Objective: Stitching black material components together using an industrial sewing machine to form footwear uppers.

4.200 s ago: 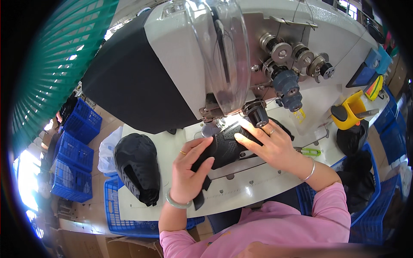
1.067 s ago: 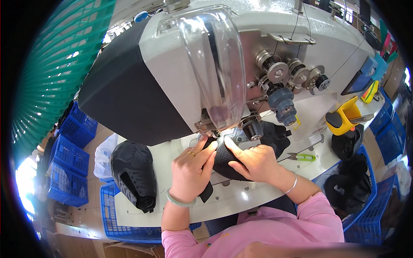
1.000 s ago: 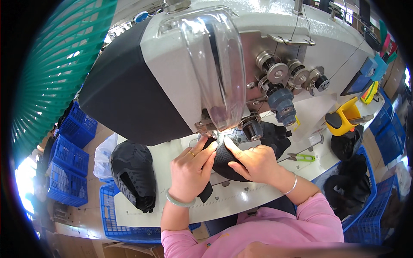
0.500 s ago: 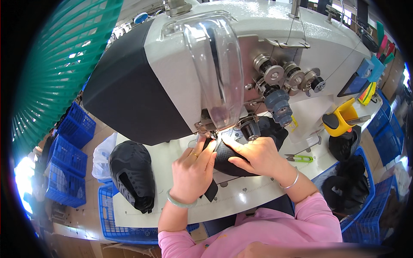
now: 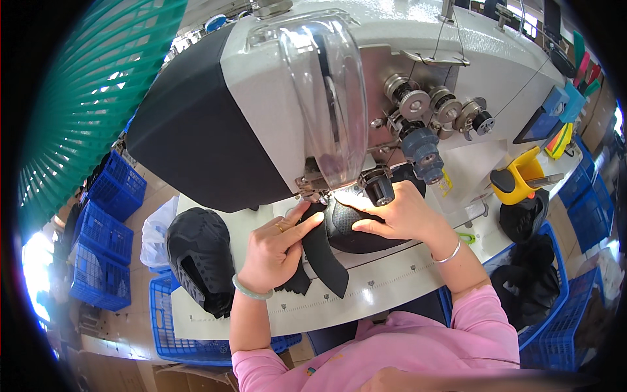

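A black textured shoe upper lies under the needle area of a large white sewing machine, in bright light. My right hand grips it from the right, with index finger stretched toward the needle and thumb bent along the near side. To the left, my left hand pinches the top of a black fabric strip beside the upper, index finger reaching toward the presser foot, other fingers curled. The strip's loose end hangs toward me. My fingertips partly hide the stitching spot.
Another black shoe upper sits on the white table at left. A yellow holder stands at right, near green-handled snips partly behind my wrist. Blue crates flank the table; a green fan guard is at upper left.
My left hand has shifted left and slightly down, and the black strip now shows spread out toward me. My right hand has moved slightly up and right, partly covering the snips.
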A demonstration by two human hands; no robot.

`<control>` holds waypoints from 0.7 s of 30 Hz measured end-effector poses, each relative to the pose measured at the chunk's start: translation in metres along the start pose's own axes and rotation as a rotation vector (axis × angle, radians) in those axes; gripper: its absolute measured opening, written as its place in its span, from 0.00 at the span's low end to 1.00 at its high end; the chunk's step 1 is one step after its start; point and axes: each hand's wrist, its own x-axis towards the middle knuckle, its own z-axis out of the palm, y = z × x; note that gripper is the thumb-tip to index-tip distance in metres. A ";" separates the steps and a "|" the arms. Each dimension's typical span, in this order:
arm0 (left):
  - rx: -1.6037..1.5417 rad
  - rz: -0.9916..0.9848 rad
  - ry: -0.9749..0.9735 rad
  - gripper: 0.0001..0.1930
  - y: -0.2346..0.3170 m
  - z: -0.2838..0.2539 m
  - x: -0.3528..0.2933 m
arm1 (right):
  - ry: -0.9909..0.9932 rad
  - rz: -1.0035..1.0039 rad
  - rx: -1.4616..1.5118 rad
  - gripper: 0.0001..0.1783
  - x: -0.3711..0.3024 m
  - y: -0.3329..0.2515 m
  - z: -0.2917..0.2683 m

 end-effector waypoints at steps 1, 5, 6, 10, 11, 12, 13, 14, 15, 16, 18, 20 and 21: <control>0.001 -0.002 0.001 0.33 0.001 0.001 -0.001 | -0.001 -0.002 0.001 0.21 0.001 0.001 0.000; 0.248 0.051 -0.030 0.30 0.013 0.000 -0.001 | 0.003 -0.014 0.026 0.21 0.002 0.009 0.000; 0.322 0.067 -0.038 0.30 0.014 0.001 -0.001 | 0.002 -0.019 0.017 0.22 0.002 0.011 0.001; 0.440 0.104 -0.012 0.27 0.020 0.009 -0.005 | -0.093 0.096 0.141 0.24 0.007 0.013 -0.009; 0.442 0.105 -0.015 0.27 0.022 0.011 -0.005 | -0.091 0.096 0.143 0.24 0.009 0.013 -0.010; 0.470 0.096 -0.008 0.27 0.024 0.013 -0.005 | -0.056 0.063 0.128 0.24 0.010 0.014 -0.011; 0.499 0.086 -0.002 0.26 0.026 0.015 -0.006 | -0.021 0.030 0.114 0.24 0.011 0.016 -0.011; 0.497 0.089 -0.005 0.26 0.027 0.016 -0.006 | 0.014 0.016 0.070 0.24 0.010 0.018 -0.007; 0.534 0.080 -0.006 0.26 0.029 0.018 -0.006 | 0.015 0.018 0.067 0.24 0.010 0.022 -0.004; 0.572 0.070 -0.005 0.26 0.031 0.020 -0.005 | 0.020 -0.006 0.110 0.25 0.009 0.025 -0.001; 0.575 0.051 -0.006 0.27 0.035 0.020 -0.004 | -0.019 -0.019 0.066 0.24 0.008 0.019 -0.008; 0.581 0.027 -0.006 0.27 0.038 0.022 -0.004 | 0.024 -0.114 0.018 0.25 0.002 0.024 0.004; 0.613 0.016 0.012 0.27 0.041 0.025 -0.004 | 0.069 -0.207 -0.030 0.26 0.000 0.026 0.008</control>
